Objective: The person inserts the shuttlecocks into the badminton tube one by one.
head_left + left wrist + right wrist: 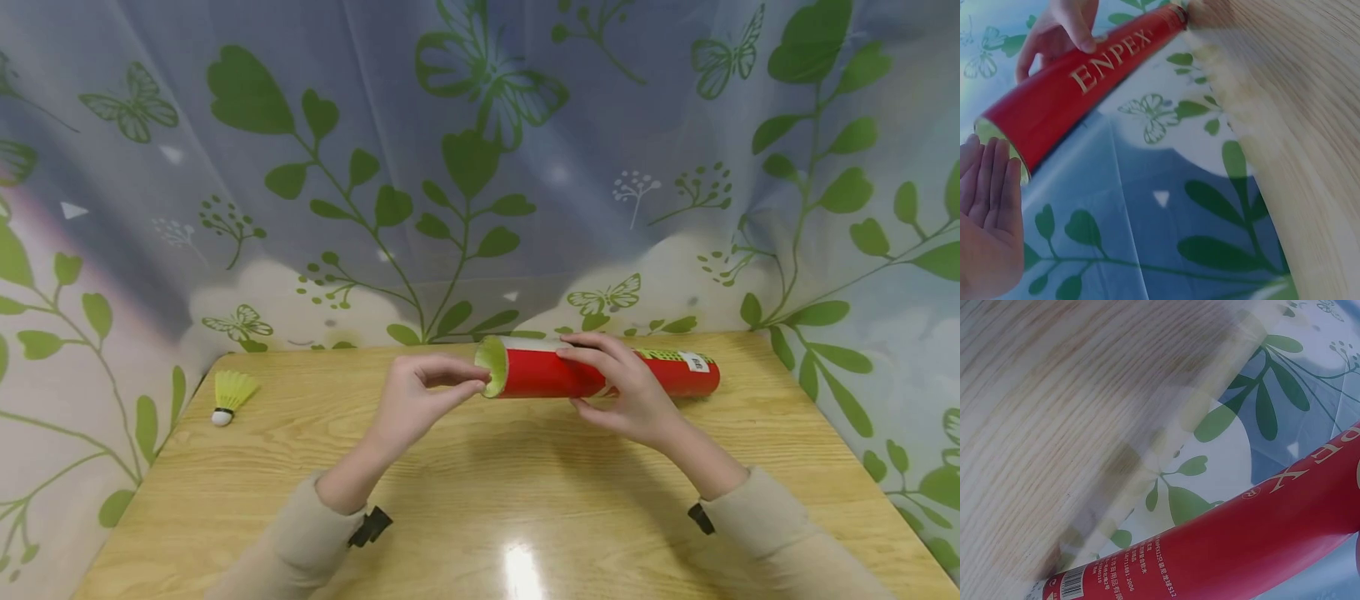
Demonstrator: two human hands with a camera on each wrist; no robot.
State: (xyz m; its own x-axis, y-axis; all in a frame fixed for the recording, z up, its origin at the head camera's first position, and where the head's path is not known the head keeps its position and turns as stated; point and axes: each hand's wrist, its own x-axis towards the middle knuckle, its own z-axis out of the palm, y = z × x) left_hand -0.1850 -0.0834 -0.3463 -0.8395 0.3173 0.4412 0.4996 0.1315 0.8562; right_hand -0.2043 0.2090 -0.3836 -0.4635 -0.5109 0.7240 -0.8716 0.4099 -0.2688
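A red shuttlecock tube (540,372) lettered ENPEX is held sideways above the far part of the table, its open end facing left. My right hand (626,392) grips it round the middle, thumb below and fingers over the top. In the tube's mouth shows the yellow-green skirt of a shuttlecock (492,357). My left hand (423,398) is at that mouth, thumb and forefinger tips together on the skirt's near edge. The left wrist view shows the other fingers (997,181) stretched out by the rim. The shuttlecock's cork end is hidden inside the tube.
A yellow shuttlecock (228,396) with a white cork lies at the table's far left corner. The wooden table (450,492) ends at a curtain (337,208) printed with green leaves and butterflies, which hangs behind and at both sides.
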